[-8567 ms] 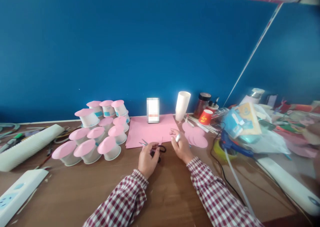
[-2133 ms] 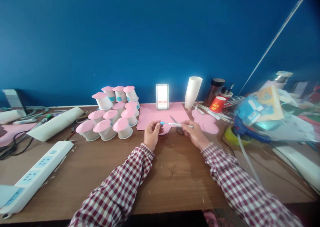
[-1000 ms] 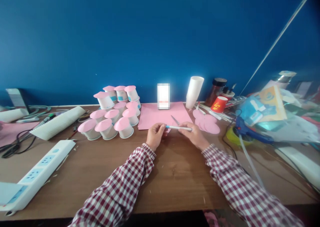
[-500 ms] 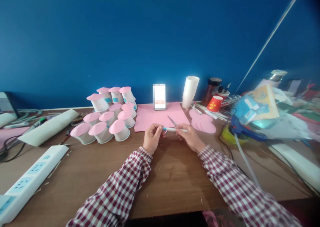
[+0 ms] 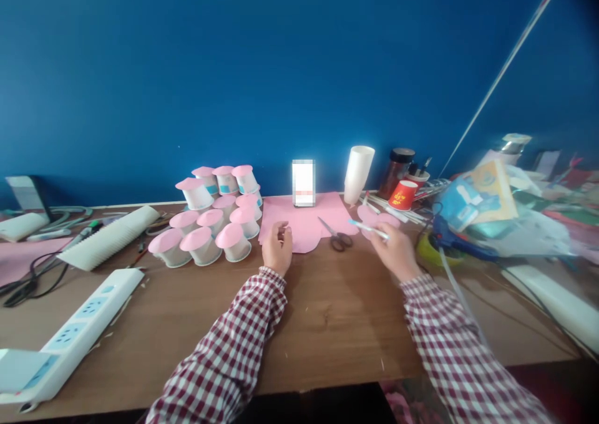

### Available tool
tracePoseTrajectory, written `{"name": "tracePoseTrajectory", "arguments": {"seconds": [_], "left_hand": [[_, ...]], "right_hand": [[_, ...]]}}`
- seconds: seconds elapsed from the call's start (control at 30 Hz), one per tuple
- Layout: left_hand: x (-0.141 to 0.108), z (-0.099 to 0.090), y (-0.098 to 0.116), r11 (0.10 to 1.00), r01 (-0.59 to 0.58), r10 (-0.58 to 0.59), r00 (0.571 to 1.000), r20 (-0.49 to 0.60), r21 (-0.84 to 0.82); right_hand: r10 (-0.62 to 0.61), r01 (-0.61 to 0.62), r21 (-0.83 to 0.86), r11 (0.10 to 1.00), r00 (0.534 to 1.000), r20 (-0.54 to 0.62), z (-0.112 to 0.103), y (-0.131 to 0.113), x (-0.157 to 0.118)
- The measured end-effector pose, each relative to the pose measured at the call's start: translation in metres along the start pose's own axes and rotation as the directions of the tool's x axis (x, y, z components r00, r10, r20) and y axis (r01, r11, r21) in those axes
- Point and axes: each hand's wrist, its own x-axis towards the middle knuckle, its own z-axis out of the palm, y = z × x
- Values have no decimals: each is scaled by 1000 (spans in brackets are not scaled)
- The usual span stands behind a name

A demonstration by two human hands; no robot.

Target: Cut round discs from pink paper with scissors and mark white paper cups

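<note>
My right hand (image 5: 397, 249) is closed around a white pen with a light blue end (image 5: 366, 227), which points left above the pink paper circles (image 5: 370, 214). My left hand (image 5: 277, 249) rests at the front left part of the pink paper sheets (image 5: 299, 224), its fingers loosely bent and apart, with nothing seen in them. Between the hands lie scissors (image 5: 337, 239), blades on the pink paper and dark handles toward me. Left of my left hand stand several paper cups topped with pink paper cones (image 5: 234, 236), some stacked on others.
A lit phone (image 5: 304, 183) leans upright at the back. A stack of white cups (image 5: 359, 174), a dark jar (image 5: 397, 169) and a red cup (image 5: 403, 194) stand to its right. A blue glue gun (image 5: 463, 247) lies far right. A power strip (image 5: 84, 337) lies front left.
My hands have moved apart. The right hand carried the pen right, toward the pink circles, while the left let go of its blue end. The scissors' handles are now uncovered.
</note>
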Motion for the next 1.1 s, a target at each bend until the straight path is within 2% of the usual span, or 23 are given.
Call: {"name": "tracePoseTrajectory", "arguments": {"seconds": [0.1, 0.17, 0.23, 0.3, 0.37, 0.43, 0.6, 0.73, 0.83, 1.0, 1.1], "left_hand": [[1, -4, -5, 929, -120, 89, 991, 103, 349], [-2, -3, -6, 838, -184, 111, 979, 171, 514], [-7, -1, -4, 758, -217, 104, 971, 214, 615], [-11, 0, -2, 705, -230, 75, 965, 252, 671], [-13, 0, 1, 675, -237, 35, 956, 291, 699], [-14, -1, 3, 665, -237, 2, 949, 316, 708], [-15, -3, 3, 692, -216, -29, 945, 326, 689], [-16, -2, 0, 715, -228, -9, 942, 335, 661], [-17, 1, -3, 722, -256, 22, 937, 349, 642], [-18, 3, 0, 710, -248, 81, 958, 274, 659], [-18, 2, 2, 689, -232, 60, 962, 266, 686]], "right_hand": [[-67, 47, -291, 956, 996, -60, -5, 11, -9], [-171, 135, -348, 928, 982, -76, -2, 3, -15], [-265, 232, -331, 915, 963, -57, 7, -14, -21], [-324, 323, -282, 904, 945, 43, 21, -34, -23], [-383, 414, -207, 887, 907, 175, 37, -53, -21], [-396, 435, -170, 884, 891, 223, 53, -67, -14], [-312, 361, -198, 911, 919, 242, 72, -74, -4], [-236, 280, -246, 928, 952, 196, 66, -59, -13], [-196, 233, -215, 948, 964, 181, 61, -45, -16], [-130, 155, -134, 979, 975, 180, 64, -34, -10], [-134, 161, -143, 976, 974, 183, 67, -33, -7]]}}
